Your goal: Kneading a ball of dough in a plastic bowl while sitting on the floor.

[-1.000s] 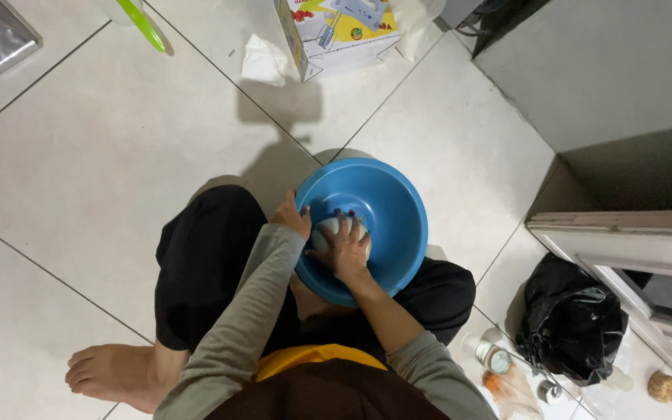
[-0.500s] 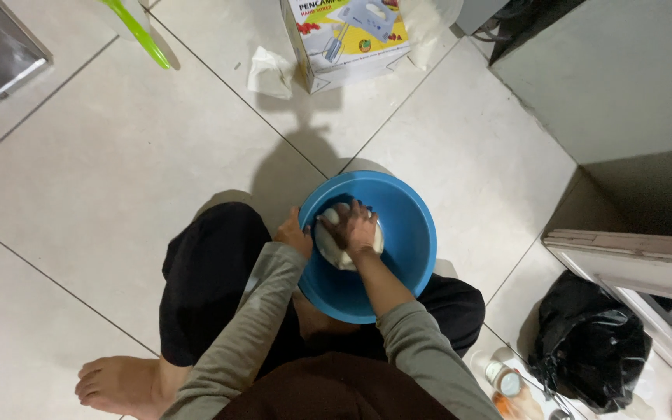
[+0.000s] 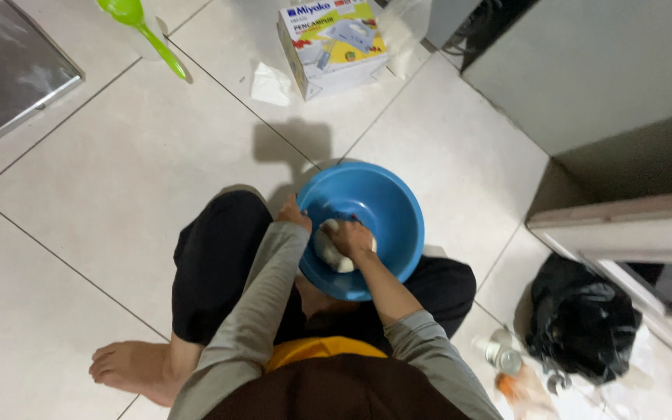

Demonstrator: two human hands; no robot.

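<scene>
View from above, seated on the tiled floor (image 3: 103, 194). My bare foot (image 3: 130, 369) lies at 7 o'clock, below my black-trousered lap. On the lap rests the blue bowl (image 3: 386, 206), just above frame centre. My right hand (image 3: 349, 237) is inside it, pressed down on a pale lump of dough (image 3: 328, 253), fingers curled over it in a closed grip. My left hand (image 3: 293, 214) sits at the bowl's 9 o'clock rim, its grip clasped on the edge. At 4 o'clock, a black plastic bag (image 3: 581, 323) and small jars (image 3: 503, 354). At 12 o'clock, a printed cardboard box (image 3: 336, 47) with crumpled paper (image 3: 271, 84) beside it. At 11 o'clock, a green spoon (image 3: 138, 23); at 10 o'clock, a metal tray (image 3: 9, 66).
</scene>
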